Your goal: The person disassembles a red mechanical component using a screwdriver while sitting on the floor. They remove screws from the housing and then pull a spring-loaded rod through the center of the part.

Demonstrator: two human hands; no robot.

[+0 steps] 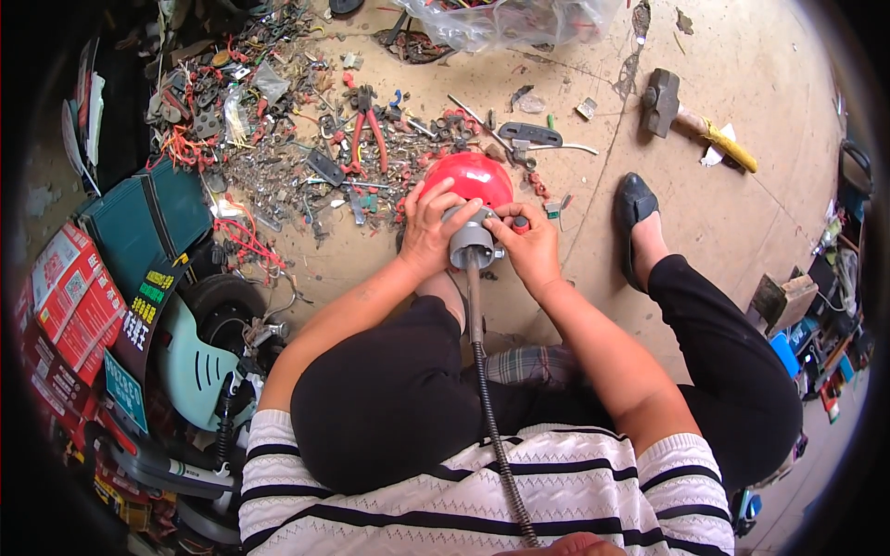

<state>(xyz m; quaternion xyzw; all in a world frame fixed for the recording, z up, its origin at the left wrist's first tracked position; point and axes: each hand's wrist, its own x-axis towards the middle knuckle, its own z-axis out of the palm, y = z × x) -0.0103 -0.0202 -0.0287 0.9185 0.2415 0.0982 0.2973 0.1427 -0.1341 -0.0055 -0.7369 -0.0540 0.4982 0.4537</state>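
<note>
A red dome-shaped piece (pixel 471 172) is between my knees, with a grey metal fitting (pixel 464 246) in front of it. A metal tube (pixel 475 306) runs from the fitting toward me and joins a dark coiled flexible tube (pixel 494 417). My left hand (pixel 428 227) grips the dome and fitting from the left, fingers curled over them. My right hand (pixel 527 243) is closed at the fitting's right side around what looks like a small red-handled tool (pixel 521 224), its thumb and index finger against the fitting. Whatever lies under my fingertips is hidden.
Small parts and wire scraps (pixel 278 148) cover the floor ahead, with red-handled pliers (pixel 367 139) and a plastic bag (pixel 501 20). A hammer (pixel 663 102) lies right, beyond my foot (pixel 638 213). Boxes, a wheel (pixel 225 306) and scooter-like parts crowd the left; stacked items (pixel 788 306) line the right.
</note>
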